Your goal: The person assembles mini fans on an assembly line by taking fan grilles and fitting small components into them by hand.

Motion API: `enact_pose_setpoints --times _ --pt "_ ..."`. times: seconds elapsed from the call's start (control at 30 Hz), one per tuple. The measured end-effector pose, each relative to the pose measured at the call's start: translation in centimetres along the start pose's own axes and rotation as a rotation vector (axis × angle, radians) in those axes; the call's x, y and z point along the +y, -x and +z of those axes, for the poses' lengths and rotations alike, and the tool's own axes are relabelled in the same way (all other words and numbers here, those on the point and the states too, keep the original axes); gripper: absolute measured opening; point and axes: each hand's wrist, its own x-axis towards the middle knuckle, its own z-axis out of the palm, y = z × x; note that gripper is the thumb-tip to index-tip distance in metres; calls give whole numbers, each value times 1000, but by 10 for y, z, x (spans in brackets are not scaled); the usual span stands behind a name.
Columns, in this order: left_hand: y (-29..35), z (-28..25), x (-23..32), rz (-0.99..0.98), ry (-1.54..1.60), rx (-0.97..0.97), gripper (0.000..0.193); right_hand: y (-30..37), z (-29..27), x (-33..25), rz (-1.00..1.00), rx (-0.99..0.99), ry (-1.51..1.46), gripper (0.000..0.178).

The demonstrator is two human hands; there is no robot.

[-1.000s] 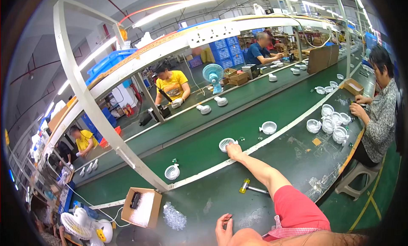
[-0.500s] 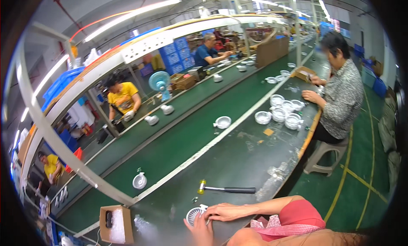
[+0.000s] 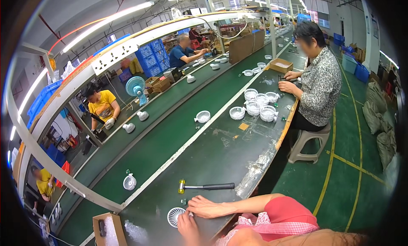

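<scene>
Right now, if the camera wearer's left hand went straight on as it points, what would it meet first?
The left hand would likely first meet the white, round, ribbed plastic cage right ahead; exact contact is hard to judge.

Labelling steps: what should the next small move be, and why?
Probably steady the white round cage with the left hand: it lies loose-looking on the bench, the left fingers are already at its right edge, and the right hand is close by there, so working it could make it slide.
</scene>
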Motion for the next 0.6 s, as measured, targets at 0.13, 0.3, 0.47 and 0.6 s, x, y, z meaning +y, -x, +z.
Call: enact_pose_setpoints --times 0.13,0.3,0.47,0.6 --pt "2 -6 -6 41 12 -41 24 -6 -10 4 -61 25 -109 15" --pt "-7 -21 -4 187 -5 105 18 -16 -22 18 -131 3 -333 11" --pt "-1 -24 -7 122 -84 73 19 -17 -44 4 49 -150 -522 20" --pt "-1 -25 1 69 -202 54 17 -14 -35 -17 127 -180 -476 22"
